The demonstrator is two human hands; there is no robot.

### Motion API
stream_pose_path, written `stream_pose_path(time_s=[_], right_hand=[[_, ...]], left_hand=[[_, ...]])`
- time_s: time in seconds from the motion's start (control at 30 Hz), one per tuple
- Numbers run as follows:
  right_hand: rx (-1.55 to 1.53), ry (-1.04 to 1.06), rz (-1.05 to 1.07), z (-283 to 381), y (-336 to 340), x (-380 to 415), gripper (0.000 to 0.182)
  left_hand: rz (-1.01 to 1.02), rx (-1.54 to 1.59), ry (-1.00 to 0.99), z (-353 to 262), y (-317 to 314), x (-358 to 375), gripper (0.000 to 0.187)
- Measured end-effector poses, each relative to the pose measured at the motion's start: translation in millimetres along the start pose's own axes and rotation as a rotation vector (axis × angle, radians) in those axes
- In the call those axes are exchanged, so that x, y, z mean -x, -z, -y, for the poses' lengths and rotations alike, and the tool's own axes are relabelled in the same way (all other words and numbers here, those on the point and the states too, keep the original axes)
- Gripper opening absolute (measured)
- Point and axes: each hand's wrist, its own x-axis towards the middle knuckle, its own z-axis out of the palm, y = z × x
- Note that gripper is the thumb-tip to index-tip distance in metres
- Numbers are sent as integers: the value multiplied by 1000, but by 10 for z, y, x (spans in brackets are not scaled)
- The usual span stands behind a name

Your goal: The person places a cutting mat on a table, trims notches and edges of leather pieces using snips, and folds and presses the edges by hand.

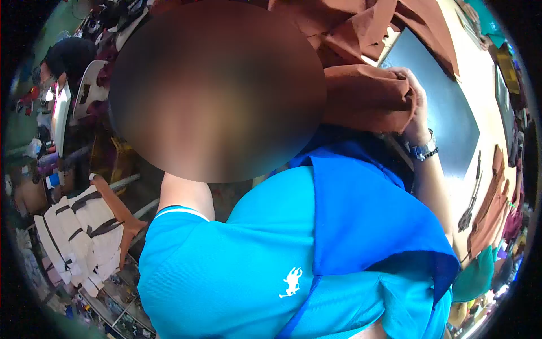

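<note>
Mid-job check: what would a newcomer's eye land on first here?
Probably the turquoise shirt and bright blue cloth filling the lower middle. Next, the right hand, upper right, gripping brown fabric beside a dark panel.

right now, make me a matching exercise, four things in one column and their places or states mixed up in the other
Things:
1. wristwatch
2. emblem
3. folded brown cloth
4. white bundle

Places or states:
a. in the grip of the right hand
b. dark strips across it, at the lower left of the view
c. on the front of the turquoise shirt
d. around the right wrist

Pairs: 1-d, 2-c, 3-a, 4-b
</note>
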Motion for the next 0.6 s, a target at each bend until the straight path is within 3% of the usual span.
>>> stream_pose_path(time_s=[0.1,0.17,0.27,0.33,0.37,0.4,0.47,0.57,0.6], right_hand=[[-218,-20,-194,84,302,102,30],[-316,229,-187,-109,621,208,38],[95,229,-689,-860,1515,691,43],[383,19,-688,-1017,2081,886,43],[527,-110,-567,-842,2249,929,43],[449,-399,-677,-677,2261,943,40],[158,-556,-737,-528,2270,1207,36],[81,-376,-676,-760,2422,1690,41],[386,-329,-650,-633,2327,1833,42]], left_hand=[[-13,-33,-44,71,-70,25,113],[-18,-45,-53,110,-116,21,103],[-56,-72,-68,48,-161,4,89],[-116,-8,-76,-20,-247,-41,87],[-147,27,-75,-62,-274,-42,85],[-209,160,-182,-188,-223,40,81],[-215,220,-559,-518,-3,242,78],[-151,217,-1124,-1267,399,797,73],[-217,295,-1292,-1490,386,956,70]])
